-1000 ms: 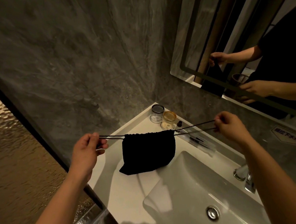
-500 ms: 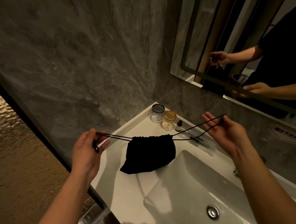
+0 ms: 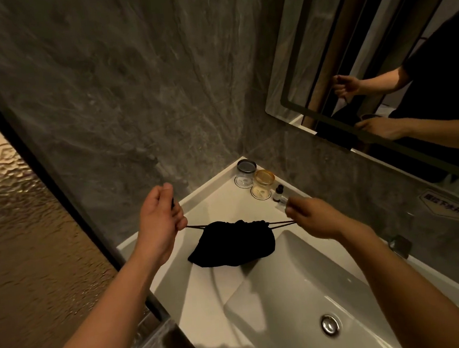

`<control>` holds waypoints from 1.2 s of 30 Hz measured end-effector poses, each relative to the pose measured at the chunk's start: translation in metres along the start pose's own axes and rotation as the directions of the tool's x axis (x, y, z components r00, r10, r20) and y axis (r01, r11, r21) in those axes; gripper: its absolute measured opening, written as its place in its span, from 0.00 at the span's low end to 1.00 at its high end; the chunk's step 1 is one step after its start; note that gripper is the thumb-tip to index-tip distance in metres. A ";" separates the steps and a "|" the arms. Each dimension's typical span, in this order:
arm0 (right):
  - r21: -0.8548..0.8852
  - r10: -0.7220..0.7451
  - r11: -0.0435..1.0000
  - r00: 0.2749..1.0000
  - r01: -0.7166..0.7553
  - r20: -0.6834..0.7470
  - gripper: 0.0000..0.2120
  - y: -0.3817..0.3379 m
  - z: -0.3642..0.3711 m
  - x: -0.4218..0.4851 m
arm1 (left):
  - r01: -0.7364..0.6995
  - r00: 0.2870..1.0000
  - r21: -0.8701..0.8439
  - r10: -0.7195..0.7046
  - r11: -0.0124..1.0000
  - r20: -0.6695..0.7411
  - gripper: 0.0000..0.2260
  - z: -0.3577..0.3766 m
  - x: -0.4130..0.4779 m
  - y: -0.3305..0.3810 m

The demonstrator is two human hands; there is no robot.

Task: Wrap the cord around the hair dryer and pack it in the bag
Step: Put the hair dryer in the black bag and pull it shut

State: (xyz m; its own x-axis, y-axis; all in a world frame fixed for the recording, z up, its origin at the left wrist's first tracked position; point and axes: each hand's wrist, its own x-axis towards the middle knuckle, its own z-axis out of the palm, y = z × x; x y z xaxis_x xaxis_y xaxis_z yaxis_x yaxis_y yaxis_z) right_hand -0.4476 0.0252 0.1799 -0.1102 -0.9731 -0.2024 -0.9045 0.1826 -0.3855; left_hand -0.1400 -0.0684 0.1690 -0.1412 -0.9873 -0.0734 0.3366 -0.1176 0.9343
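Note:
A black drawstring bag [image 3: 234,242] hangs just above the white counter, its mouth gathered tight. Thin dark drawstrings [image 3: 195,227] run out of both sides of the mouth. My left hand [image 3: 160,223] pinches the left strings close to the bag. On the other side, my right hand [image 3: 311,218] pinches the right strings, also near the bag. The bag bulges as if full; the hair dryer and its cord are not visible.
The white sink basin [image 3: 307,298] with a metal drain [image 3: 330,325] lies below the bag. Two lidded jars [image 3: 261,183] and a small dark bottle [image 3: 278,193] stand in the back corner. A tap [image 3: 399,245] sits at right, a mirror [image 3: 378,63] above, a glass partition [image 3: 22,215] at left.
Both hands have slid inward along the drawstrings toward the bag. The bag's mouth has cinched narrower and the bag has sunk lower toward the counter.

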 end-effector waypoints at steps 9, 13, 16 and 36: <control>0.438 0.120 0.897 0.988 -0.067 -0.095 0.17 0.045 0.017 -0.026 | -0.044 0.996 0.181 0.057 0.982 -0.068 0.17 -0.041 0.002 0.007; 0.699 0.254 0.710 0.955 -0.077 -0.153 0.15 0.048 0.031 -0.032 | 0.003 0.999 0.281 0.008 0.960 -0.039 0.16 -0.042 -0.002 -0.005; 0.845 0.407 0.526 0.900 -0.093 -0.154 0.13 0.037 0.052 -0.034 | 0.090 0.994 0.529 -0.106 0.844 0.000 0.12 -0.045 -0.008 -0.024; 0.785 0.686 0.375 0.717 -0.494 0.123 0.17 -0.033 0.225 -0.022 | 0.486 0.860 0.745 -0.401 0.456 -0.315 0.43 -0.021 -0.042 -0.188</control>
State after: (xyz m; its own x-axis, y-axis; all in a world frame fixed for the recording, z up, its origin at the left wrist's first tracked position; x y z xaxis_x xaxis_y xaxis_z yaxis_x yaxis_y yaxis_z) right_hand -0.3224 0.0720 -0.0055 -0.6491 -0.5549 -0.5203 0.0384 0.6592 -0.7510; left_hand -0.1778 -0.0072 -0.0104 0.0369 -0.8357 -0.5479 -0.6090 -0.4535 0.6507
